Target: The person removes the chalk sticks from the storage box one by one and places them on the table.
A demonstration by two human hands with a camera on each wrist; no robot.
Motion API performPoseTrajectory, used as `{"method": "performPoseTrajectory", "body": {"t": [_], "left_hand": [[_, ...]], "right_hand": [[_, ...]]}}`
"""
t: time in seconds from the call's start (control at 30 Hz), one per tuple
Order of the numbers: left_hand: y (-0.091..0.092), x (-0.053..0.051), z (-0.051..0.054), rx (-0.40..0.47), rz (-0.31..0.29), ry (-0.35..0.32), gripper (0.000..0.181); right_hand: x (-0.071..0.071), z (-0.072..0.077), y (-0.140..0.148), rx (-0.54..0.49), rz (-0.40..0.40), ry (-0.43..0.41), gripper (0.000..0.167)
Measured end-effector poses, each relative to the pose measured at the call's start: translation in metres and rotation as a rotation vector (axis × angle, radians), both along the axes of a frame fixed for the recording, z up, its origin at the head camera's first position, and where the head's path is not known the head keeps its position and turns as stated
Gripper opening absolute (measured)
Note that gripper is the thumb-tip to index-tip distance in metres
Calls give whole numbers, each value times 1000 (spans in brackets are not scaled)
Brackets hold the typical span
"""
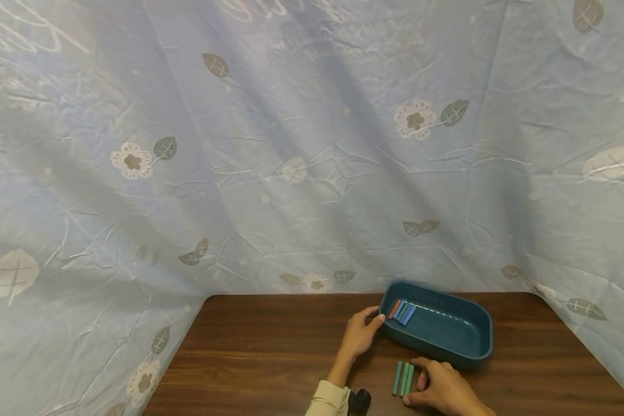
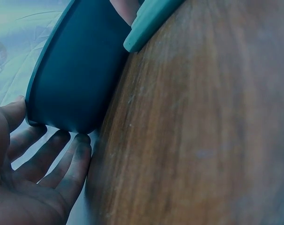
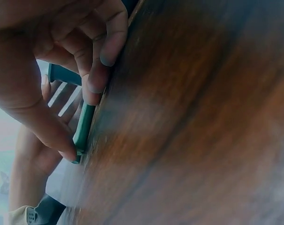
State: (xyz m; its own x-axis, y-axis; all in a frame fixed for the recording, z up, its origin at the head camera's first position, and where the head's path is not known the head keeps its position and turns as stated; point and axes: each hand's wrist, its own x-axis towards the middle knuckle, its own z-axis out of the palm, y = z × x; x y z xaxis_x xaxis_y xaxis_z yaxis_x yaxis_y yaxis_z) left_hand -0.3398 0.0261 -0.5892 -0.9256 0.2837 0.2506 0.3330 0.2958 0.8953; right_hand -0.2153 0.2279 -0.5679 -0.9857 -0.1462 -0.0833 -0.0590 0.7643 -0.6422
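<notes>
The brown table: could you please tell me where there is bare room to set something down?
The table is bare between its left edge and the left hand, and between the tray and the right edge. The tray is free right of its coloured sticks. It is crowded where the right hand meets the green sticks.

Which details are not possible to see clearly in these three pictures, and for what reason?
Head view: the right hand hides its own palm; any marking on the blue sticks is too small to read.
Left wrist view: the inside of the tray is hidden by its wall; the top edge cuts off the green sticks.
Right wrist view: the right hand hides part of the tray.
</notes>
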Motion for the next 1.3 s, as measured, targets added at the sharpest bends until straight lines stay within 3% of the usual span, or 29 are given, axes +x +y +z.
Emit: {"method": "performPoseTrajectory", "body": {"t": [0.53, 1.0, 1.3], "left_hand": [[0, -1, 0, -11, 15, 7, 41], [0, 0, 2, 11, 2, -7, 44], [0, 0, 1, -7, 9, 3, 45]], "right_hand": [[0, 3, 6, -70, 48, -21, 84], [2, 15, 7, -51, 80, 69, 82], [2, 27, 5, -59, 91, 75, 83]]}}
